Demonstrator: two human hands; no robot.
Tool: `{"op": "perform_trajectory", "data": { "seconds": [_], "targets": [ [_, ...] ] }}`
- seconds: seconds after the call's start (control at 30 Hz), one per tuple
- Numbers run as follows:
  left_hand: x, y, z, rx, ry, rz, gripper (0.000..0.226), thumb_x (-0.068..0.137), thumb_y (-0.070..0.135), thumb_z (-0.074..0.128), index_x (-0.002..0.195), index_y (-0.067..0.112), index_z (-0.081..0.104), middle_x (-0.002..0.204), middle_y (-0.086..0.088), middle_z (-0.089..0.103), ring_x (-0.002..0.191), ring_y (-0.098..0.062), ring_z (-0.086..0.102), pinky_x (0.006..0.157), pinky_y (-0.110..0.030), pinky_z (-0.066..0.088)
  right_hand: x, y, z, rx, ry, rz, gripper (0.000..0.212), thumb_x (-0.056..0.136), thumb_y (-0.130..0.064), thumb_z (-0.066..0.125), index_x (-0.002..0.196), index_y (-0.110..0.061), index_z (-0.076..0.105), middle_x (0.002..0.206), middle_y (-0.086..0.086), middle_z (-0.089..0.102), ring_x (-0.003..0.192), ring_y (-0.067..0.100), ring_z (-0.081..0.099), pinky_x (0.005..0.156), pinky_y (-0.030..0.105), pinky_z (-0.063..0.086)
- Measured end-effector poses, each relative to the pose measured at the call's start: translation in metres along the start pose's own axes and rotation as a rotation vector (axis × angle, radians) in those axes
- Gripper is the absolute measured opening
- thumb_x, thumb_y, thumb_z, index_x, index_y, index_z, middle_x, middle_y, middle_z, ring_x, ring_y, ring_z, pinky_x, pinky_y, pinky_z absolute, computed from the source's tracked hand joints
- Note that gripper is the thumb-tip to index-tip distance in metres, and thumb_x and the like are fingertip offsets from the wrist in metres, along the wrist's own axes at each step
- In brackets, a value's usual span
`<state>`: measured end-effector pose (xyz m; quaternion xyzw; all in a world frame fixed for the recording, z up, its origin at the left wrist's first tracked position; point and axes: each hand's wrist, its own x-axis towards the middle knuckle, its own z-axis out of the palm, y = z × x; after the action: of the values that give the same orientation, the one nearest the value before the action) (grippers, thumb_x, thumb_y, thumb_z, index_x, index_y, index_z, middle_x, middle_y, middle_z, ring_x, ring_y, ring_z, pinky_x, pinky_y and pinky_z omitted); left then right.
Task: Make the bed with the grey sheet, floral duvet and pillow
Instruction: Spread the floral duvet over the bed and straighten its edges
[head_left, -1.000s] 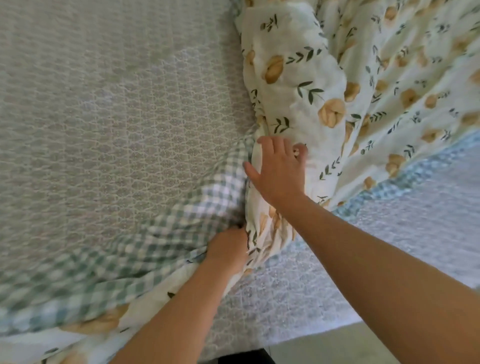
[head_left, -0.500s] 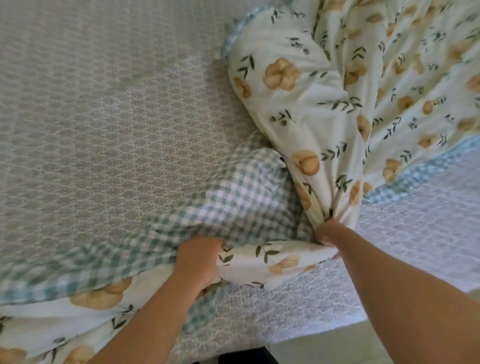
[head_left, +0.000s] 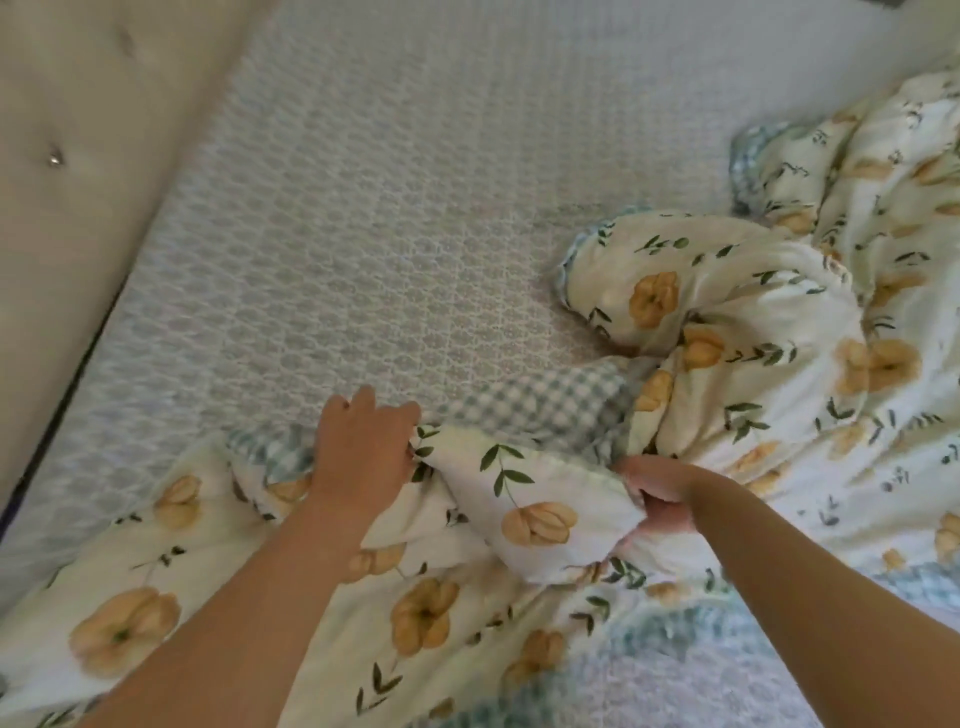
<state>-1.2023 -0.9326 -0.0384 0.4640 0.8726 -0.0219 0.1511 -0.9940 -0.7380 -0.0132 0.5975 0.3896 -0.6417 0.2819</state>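
Duvet-spreading step: our left hand (head_left: 363, 449) and right hand (head_left: 657, 486) clench the floral duvet (head_left: 737, 301); next we pull it flat.

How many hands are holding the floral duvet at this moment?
2. The left hand grips the floral duvet at its folded edge; the right hand grips bunched fabric just right of that fold.

1 head-worn camera looks forward and down, close over the bed (head_left: 395, 197).
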Motion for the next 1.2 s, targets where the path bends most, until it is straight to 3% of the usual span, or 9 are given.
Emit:
{"op": "perform_trajectory", "data": {
  "seconds": [0.17,0.3,0.4,0.47,0.6,0.73,0.93,1.1,1.2],
  "targets": [
    [0.044,-0.086,-0.023,-0.147,0.029,-0.199,0.024,0.089,0.014,0.048,0.104,0.029,0.057,0.088,0.004,0.064,0.080,-0.019,0.060,0.063,-0.029,0.039,-0.001,-0.099,0.051,-0.154,-0.045,-0.024,0.084,0.056,0.001,0.068,0.133,0.016,0.038,0.124,0.043,0.051,0.095,0.058,0.058,0.085,0.070,0.046],
    [0.086,-0.158,-0.041,-0.632,0.072,-0.413,0.022,0.091,0.009,0.045,0.099,0.022,0.061,0.092,0.001,0.064,0.090,-0.026,0.061,0.072,-0.034,0.047,-0.002,-0.201,0.115,-0.234,0.009,-0.205,0.024,0.094,0.004,0.038,0.114,0.008,0.050,0.122,0.026,0.053,0.108,0.048,0.053,0.086,0.068,0.046],
    [0.132,-0.198,-0.086,-0.780,0.343,-0.447,0.017,0.090,0.007,0.045,0.091,0.014,0.061,0.092,-0.005,0.065,0.095,-0.029,0.061,0.069,-0.028,0.035,-0.017,-0.287,0.161,-0.245,0.233,-0.501,0.022,0.092,0.004,0.036,0.106,0.003,0.053,0.108,0.027,0.058,0.094,0.038,0.061,0.088,0.053,0.053],
    [0.172,-0.218,-0.137,-0.813,0.579,-0.435,0.024,0.089,0.007,0.048,0.105,0.013,0.064,0.108,-0.007,0.067,0.102,-0.026,0.060,0.071,-0.023,0.034,-0.034,-0.341,0.178,-0.414,0.489,-0.734,0.021,0.095,0.002,0.035,0.100,0.006,0.055,0.101,0.029,0.058,0.087,0.035,0.061,0.066,0.026,0.050],
    [0.240,-0.261,-0.229,-0.938,0.905,-0.453,0.039,0.090,0.001,0.035,0.118,0.014,0.058,0.124,-0.007,0.058,0.106,-0.015,0.054,0.080,-0.019,0.040,-0.062,-0.435,0.209,-0.457,0.690,-1.124,0.045,0.099,-0.023,0.045,0.129,0.012,0.047,0.131,0.030,0.052,0.120,0.041,0.051,0.082,0.037,0.045],
    [0.251,-0.268,-0.199,-0.664,0.616,-0.344,0.064,0.093,0.002,0.047,0.147,0.030,0.027,0.152,-0.008,0.028,0.133,-0.021,0.034,0.097,-0.020,0.029,-0.026,-0.457,0.242,-0.521,0.413,-1.049,0.086,0.092,-0.052,0.052,0.153,-0.007,0.010,0.157,0.009,0.027,0.139,0.024,0.034,0.115,0.042,0.028],
    [0.196,-0.250,-0.045,-0.307,0.224,-0.259,0.071,0.097,0.031,0.050,0.154,0.028,0.008,0.162,-0.005,-0.002,0.148,-0.029,-0.005,0.119,-0.050,0.000,0.075,-0.405,0.248,-0.795,0.315,-0.839,0.068,0.095,-0.053,0.047,0.151,-0.020,0.025,0.157,0.006,0.026,0.141,0.029,0.031,0.109,0.038,0.029],
    [0.144,-0.237,0.060,-0.179,0.026,-0.282,0.085,0.090,0.066,0.039,0.145,0.045,-0.022,0.156,-0.001,-0.032,0.144,-0.028,-0.026,0.116,-0.056,-0.011,0.150,-0.315,0.211,-1.334,0.271,-0.496,0.129,0.054,-0.076,0.072,0.150,-0.044,-0.008,0.161,0.001,-0.012,0.147,0.040,0.003,0.116,0.059,0.015],
    [0.147,-0.247,0.079,-0.239,-0.019,-0.330,0.089,0.084,0.074,0.040,0.144,0.049,-0.021,0.153,-0.002,-0.037,0.143,-0.027,-0.029,0.113,-0.051,-0.016,0.180,-0.276,0.199,-1.376,0.386,-0.562,0.133,0.056,-0.063,0.081,0.142,-0.054,-0.020,0.156,-0.010,-0.029,0.144,0.040,-0.020,0.111,0.070,0.012]
  ]
}}
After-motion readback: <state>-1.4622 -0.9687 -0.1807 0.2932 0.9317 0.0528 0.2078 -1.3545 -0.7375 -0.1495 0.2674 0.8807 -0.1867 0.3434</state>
